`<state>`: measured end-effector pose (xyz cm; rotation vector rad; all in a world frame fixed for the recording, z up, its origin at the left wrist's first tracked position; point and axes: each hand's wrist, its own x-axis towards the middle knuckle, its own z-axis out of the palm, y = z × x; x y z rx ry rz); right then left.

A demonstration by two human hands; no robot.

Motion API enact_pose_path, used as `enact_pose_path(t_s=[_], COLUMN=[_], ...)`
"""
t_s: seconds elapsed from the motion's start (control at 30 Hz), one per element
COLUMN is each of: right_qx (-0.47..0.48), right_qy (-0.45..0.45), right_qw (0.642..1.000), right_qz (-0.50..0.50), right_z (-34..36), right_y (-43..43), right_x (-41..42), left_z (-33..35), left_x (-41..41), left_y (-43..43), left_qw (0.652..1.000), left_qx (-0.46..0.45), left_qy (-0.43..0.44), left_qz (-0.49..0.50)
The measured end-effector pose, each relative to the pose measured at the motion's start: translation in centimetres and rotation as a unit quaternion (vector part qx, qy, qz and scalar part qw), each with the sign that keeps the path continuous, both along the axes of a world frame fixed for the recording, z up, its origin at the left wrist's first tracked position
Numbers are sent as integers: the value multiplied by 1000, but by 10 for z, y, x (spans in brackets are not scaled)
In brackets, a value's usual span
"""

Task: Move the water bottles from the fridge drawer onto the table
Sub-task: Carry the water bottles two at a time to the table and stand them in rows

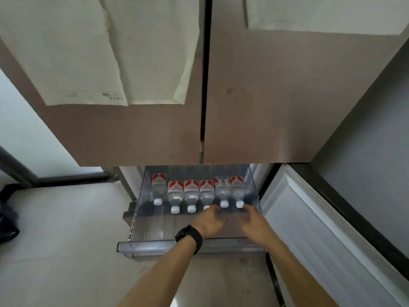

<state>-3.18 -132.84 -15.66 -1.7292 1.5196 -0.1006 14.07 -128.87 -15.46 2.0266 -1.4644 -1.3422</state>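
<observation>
The clear fridge drawer [141, 244] is pulled out below the two upper fridge doors. Several water bottles [174, 197] lie side by side in it, white caps toward me, most with red and white labels. My left hand [209, 220], with a black watch on its wrist, reaches into the drawer; its fingers are at the cap of the fourth bottle [206, 191] and hide it. My right hand [254, 220] reaches in beside it with relaxed fingers, just below the cap of the rightmost bottle [236, 191]. Neither hand holds anything. No table is in view.
The upper fridge doors [137, 134] hang over the drawer, with white paper sheets [124, 52] stuck on them. A white panel [309, 229] stands open to the right of the drawer. Pale floor tiles [66, 240] lie to the left, with a dark object [7, 218] at the left edge.
</observation>
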Motion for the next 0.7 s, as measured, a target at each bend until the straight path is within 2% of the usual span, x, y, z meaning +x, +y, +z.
enact_pose_path(t_s=[0.1,0.2,0.4,0.53,0.7], right_qx=[57,112,179,216,219], right_qy=[-44,-68,-125,-150,-170], right_qw=[996,981,949,931,926], right_qz=[-56,-144,-227,-254,-257], right_z=[-6,-23,-55,-51,-50], right_y=[-32,-58,-82,-89,-87], right_x=[14,19,31,38,37], left_z=[-23,-42,-68,-80,-65], left_x=[-11,-20,-33,-35,-29], left_y=[-29,-54,-88,-97,-88], left_qw=[998,986,926,895,900], left_qx=[19,36,75,77,99], left_qy=[45,97,233,285,274], left_qz=[41,131,289,335,325])
